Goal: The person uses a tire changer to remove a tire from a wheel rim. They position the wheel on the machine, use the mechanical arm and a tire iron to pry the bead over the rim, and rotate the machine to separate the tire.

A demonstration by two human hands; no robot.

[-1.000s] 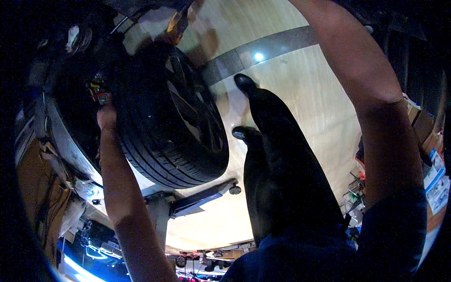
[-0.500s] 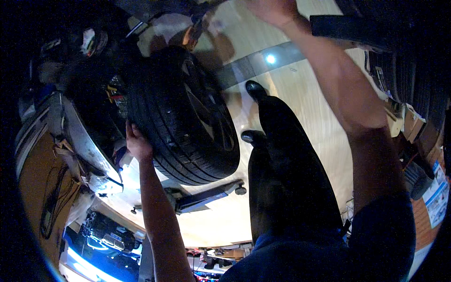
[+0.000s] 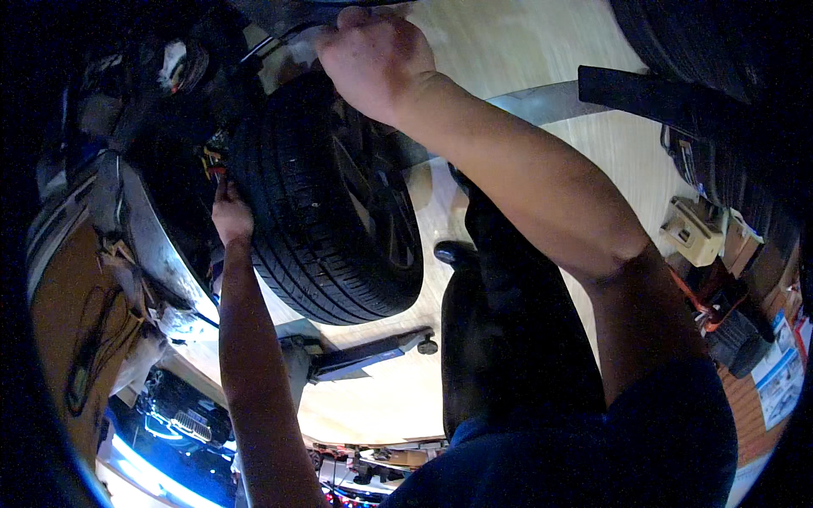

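A black tyre on a dark spoked wheel (image 3: 292, 207) fills the middle left of the head view, hanging beside the wheel arch. Along the tyre's inner side reaches my left hand (image 3: 232, 216), its fingers drawn together next to a small patch of yellow and red parts (image 3: 213, 161). Whatever those fingers hold is too dark to make out. Above the top of the wheel is my right hand (image 3: 377, 63), closed like a fist. Its fingertips are turned away, so its contents are hidden. A thin dark rod (image 3: 279, 40) runs close to its left.
A lift arm (image 3: 368, 357) with a round pad extends below the tyre. A grey-white body panel (image 3: 157, 229) curves at left. At right are a dark bar (image 3: 622, 87), a beige case (image 3: 693, 230) and a dark tool with orange parts (image 3: 732, 330). My legs stand right of the wheel.
My right hand has swung left and down to the top of the wheel. My left hand has moved slightly up and left along the tyre's inner side.
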